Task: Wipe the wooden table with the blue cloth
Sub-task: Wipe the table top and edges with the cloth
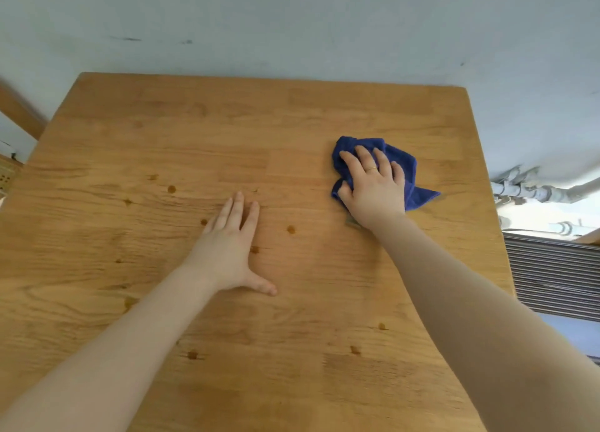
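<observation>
While the right hand [376, 188] presses the bunched cloth [407, 163] onto the table [227, 123] toward its right edge, about midway between the far and near edges, the fingers lie spread over it, the thumb tucked at the cloth's left side. The left hand [232, 246] lies flat and open near the table's middle, holding nothing. Wiping looks to be under way. Small dark spots dot the middle and near parts, so the next stroke likely calls for sweeping the cloth left and nearer.
</observation>
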Demonstrator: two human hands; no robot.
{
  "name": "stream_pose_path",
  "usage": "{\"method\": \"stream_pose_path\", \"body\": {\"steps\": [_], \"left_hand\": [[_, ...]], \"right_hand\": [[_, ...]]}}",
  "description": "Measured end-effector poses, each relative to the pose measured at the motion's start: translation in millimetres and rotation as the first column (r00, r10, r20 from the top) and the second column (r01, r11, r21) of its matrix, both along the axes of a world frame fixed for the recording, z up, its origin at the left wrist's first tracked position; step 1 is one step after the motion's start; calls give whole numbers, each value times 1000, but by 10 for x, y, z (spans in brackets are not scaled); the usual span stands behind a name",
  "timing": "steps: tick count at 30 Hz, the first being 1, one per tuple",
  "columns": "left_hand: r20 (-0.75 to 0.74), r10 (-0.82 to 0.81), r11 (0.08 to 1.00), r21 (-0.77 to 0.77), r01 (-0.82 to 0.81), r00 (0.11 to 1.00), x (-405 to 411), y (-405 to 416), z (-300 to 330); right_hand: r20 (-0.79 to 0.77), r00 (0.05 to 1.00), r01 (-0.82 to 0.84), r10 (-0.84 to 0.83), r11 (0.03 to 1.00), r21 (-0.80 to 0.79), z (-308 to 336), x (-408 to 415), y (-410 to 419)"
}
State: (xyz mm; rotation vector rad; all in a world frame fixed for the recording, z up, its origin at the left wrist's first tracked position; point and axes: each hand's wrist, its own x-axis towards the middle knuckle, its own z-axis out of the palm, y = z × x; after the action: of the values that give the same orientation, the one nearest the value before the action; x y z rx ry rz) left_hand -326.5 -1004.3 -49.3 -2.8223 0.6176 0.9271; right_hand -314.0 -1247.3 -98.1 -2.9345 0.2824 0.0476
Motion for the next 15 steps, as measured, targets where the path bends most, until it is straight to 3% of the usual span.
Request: {"method": "stream_pose_path", "body": {"steps": [2, 9, 11, 15], "left_hand": [[5, -4, 1000, -6, 4, 1000, -7, 1, 0], [37, 8, 1000, -20, -7, 999, 17, -45, -18], [39, 8, 1000, -19, -7, 999, 34, -54, -22], [43, 8, 1000, -22, -7, 999, 23, -53, -29]], "right_hand": [[27, 1000, 4, -4, 1000, -4, 15, -105, 113], [47, 948, -314, 315, 949, -16, 44, -696, 450], [40, 955, -294, 295, 956, -19, 37, -466, 372], [-15, 997, -74, 74, 997, 2, 37, 101, 390]]}}
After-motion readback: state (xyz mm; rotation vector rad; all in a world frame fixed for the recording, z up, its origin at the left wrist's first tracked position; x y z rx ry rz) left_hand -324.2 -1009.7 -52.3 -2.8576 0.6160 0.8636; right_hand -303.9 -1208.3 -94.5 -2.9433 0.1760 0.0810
